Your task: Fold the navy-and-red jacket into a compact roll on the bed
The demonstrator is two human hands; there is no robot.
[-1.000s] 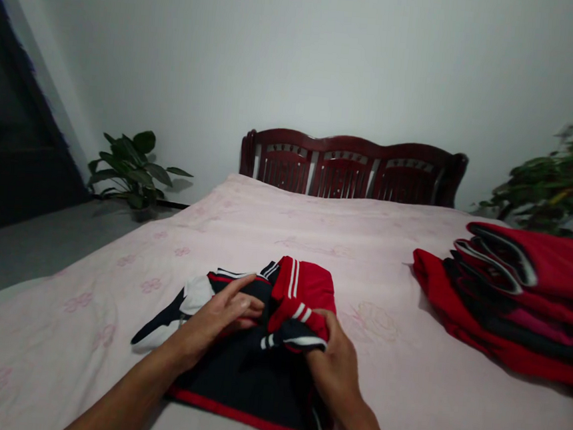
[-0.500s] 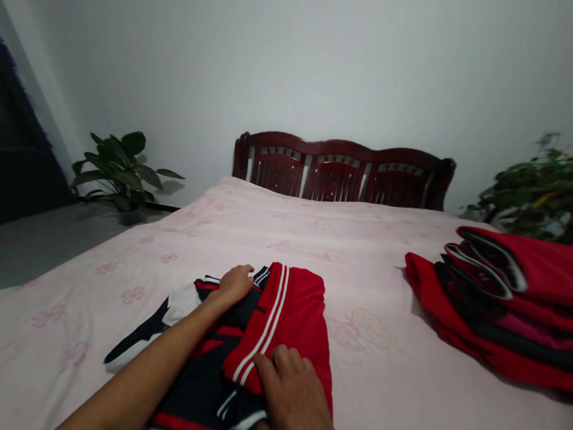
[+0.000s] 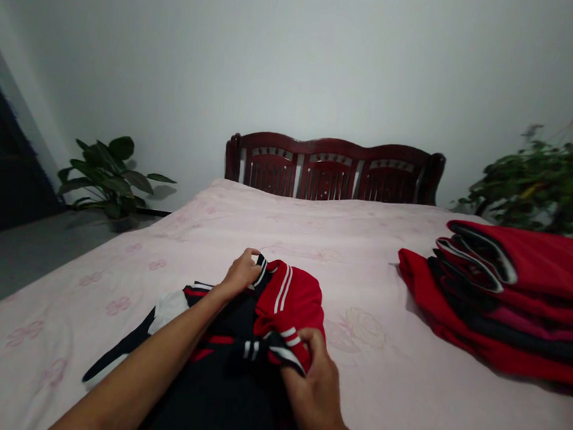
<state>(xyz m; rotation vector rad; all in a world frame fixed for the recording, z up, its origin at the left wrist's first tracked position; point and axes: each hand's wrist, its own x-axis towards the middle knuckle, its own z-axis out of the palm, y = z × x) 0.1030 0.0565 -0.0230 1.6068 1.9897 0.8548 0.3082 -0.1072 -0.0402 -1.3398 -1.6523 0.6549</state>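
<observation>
A red, navy and white jacket (image 3: pixel 295 289) with white-striped knit bands lies partly folded on the bed. At its far edge, my left hand (image 3: pixel 242 271) pinches a navy striped band. My right hand (image 3: pixel 316 385) grips the near end of the red striped band together with a navy and white edge, raising that part slightly. A navy and white part (image 3: pixel 121 351) of the jacket spreads out to the left, partly behind my left forearm. The fabric between the two hands is bunched.
A pale pink flowered sheet (image 3: pixel 375 283) covers the bed. On the right rests a stack of folded red and dark clothes (image 3: pixel 553 265). A dark wooden headboard (image 3: pixel 328 172) stands against the wall, with potted plants (image 3: pixel 107 172) on the left and leafy greenery (image 3: pixel 544 184) at right.
My right hand has moved up and closed on the band's near end, lifting and bunching it. My left hand has shifted slightly with the navy band. The view has turned a little right.
</observation>
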